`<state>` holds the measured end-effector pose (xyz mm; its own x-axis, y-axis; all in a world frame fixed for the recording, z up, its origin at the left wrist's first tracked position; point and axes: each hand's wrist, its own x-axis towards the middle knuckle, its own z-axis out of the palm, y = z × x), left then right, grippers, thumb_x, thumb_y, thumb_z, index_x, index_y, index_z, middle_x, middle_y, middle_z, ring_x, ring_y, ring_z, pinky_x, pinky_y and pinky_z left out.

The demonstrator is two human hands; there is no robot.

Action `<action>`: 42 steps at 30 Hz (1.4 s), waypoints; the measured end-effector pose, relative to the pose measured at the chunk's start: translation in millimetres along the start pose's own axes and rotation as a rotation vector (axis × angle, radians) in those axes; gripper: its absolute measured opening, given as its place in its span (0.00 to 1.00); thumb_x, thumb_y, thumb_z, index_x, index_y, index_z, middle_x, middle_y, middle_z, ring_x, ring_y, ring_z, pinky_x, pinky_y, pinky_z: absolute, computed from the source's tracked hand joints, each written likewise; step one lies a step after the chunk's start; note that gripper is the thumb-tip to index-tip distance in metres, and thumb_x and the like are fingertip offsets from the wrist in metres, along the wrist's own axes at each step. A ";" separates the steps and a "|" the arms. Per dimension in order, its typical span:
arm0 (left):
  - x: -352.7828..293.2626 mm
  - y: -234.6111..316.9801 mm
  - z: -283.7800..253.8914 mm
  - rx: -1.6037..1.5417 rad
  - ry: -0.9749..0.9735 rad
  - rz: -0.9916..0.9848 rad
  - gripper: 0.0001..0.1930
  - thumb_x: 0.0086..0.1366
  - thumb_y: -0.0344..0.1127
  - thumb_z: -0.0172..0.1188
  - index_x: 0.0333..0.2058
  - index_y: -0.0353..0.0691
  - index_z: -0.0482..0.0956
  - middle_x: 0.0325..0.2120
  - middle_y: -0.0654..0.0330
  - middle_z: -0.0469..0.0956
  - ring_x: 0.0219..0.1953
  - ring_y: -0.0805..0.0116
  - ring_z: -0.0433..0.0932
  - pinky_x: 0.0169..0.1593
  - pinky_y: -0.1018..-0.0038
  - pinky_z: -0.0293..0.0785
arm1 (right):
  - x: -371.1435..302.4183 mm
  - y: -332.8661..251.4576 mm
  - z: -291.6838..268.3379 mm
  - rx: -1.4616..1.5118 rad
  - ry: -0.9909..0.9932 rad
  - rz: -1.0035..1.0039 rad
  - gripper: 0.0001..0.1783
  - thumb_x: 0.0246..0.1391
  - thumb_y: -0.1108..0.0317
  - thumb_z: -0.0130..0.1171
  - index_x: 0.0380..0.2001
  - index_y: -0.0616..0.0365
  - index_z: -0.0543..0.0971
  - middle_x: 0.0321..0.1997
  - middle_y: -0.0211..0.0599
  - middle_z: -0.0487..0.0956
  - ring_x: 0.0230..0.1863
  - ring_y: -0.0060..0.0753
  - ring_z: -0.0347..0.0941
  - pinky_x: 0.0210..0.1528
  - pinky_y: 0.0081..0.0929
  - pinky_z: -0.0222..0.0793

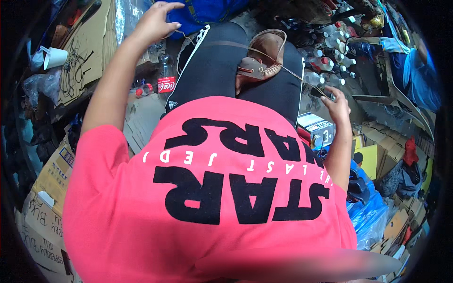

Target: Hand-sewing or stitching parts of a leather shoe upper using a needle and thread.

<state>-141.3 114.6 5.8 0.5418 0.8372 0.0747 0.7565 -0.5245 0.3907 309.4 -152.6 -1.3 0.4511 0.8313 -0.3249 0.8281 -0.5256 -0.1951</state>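
Observation:
A brown leather shoe upper (255, 66) rests on my lap between my thighs, with stitching along its curved edge and a small tie on its front. Thin thread (293, 74) runs out from the shoe to both sides. Raised out to the right, my right hand (337, 104) pinches one end of it near some bottles. My left hand (159, 22) is stretched far out to the left, beside a blue bag. Its thumb and index finger stand apart, while the thread trails from beside the thumb across my left thigh; the exact grip is partly hidden.
Several plastic bottles (325, 61) lie at the far right. A red-labelled bottle (166, 75) stands left of my leg. A blue bag (203, 12) is ahead. Cardboard (85, 56) and a white cup (55, 57) are at left; a small box (315, 126) sits near my right forearm.

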 end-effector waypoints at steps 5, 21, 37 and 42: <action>-31.5 147.6 32.5 -0.280 -0.173 0.391 0.22 0.48 0.46 0.66 0.39 0.39 0.76 0.41 0.51 0.72 0.44 0.52 0.73 0.48 0.64 0.71 | 36.2 -88.5 -25.6 0.777 -0.118 -0.485 0.33 0.47 0.61 0.65 0.58 0.48 0.68 0.32 0.29 0.73 0.35 0.20 0.69 0.39 0.19 0.66; -16.6 161.3 57.6 -0.365 -0.315 0.571 0.16 0.50 0.38 0.66 0.39 0.47 0.78 0.48 0.54 0.69 0.46 0.53 0.73 0.49 0.65 0.70 | 22.2 -119.2 19.0 0.525 0.080 -0.330 0.17 0.44 0.58 0.66 0.32 0.61 0.78 0.25 0.40 0.77 0.29 0.34 0.72 0.37 0.28 0.67; 33.2 199.0 120.3 -0.567 -0.411 0.343 0.22 0.50 0.40 0.65 0.43 0.42 0.74 0.41 0.51 0.68 0.48 0.56 0.68 0.51 0.68 0.66 | -34.7 -115.9 -10.8 0.376 -0.180 -0.493 0.15 0.51 0.62 0.53 0.23 0.66 0.72 0.21 0.54 0.72 0.23 0.48 0.70 0.29 0.36 0.65; 42.4 188.9 121.4 -0.533 -0.384 0.341 0.23 0.49 0.43 0.66 0.44 0.42 0.76 0.40 0.50 0.71 0.46 0.55 0.70 0.51 0.68 0.67 | -67.3 -98.2 -25.4 0.950 -0.283 -0.364 0.12 0.55 0.67 0.55 0.19 0.60 0.72 0.19 0.22 0.66 0.24 0.13 0.60 0.25 0.17 0.56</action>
<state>69.1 32.2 -28.6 0.8790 0.4766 -0.0163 0.2955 -0.5175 0.8031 206.2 -152.3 63.2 0.0323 0.9589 -0.2818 0.2417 -0.2811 -0.9288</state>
